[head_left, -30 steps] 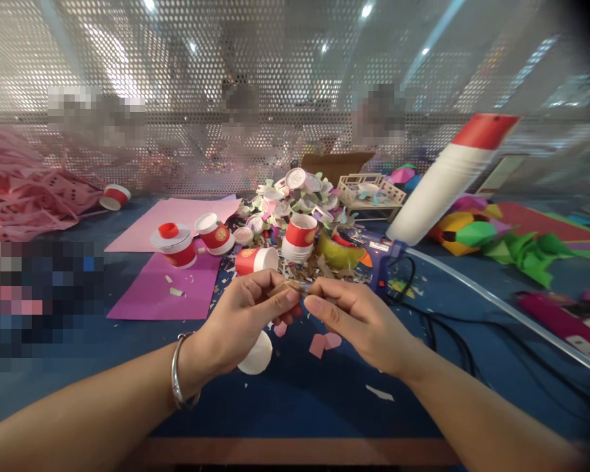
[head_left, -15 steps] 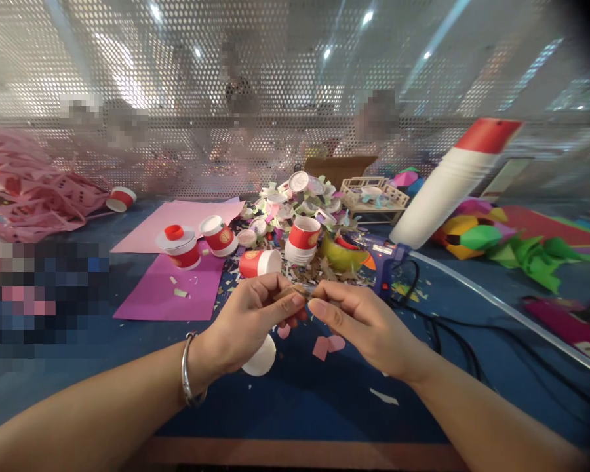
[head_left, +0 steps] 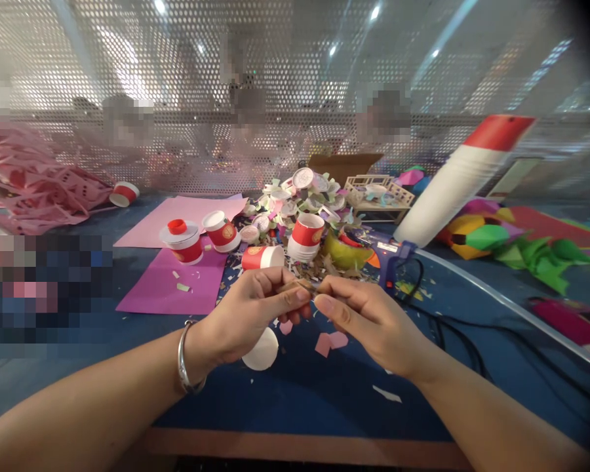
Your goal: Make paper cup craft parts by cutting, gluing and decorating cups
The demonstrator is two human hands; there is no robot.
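My left hand, with a silver bangle at the wrist, pinches a small thin brownish piece between thumb and fingers. My right hand is closed at the other end of that piece, thumb against forefinger. The fingertips almost meet, and most of the piece is hidden; its exact kind cannot be made out. Below the hands lie a white paper disc and pink paper scraps. Just beyond them are a tipped red-and-white paper cup and an upright cup stack.
A blue glue gun stands right of centre with its black cable. A tall cup stack leans behind it. Paper offcuts are heaped at the back. Purple paper and a cup with a disc lie left.
The view has shifted slightly, so the table things sit a little further right and higher. Both hands keep nearly the same pinch on the small piece.
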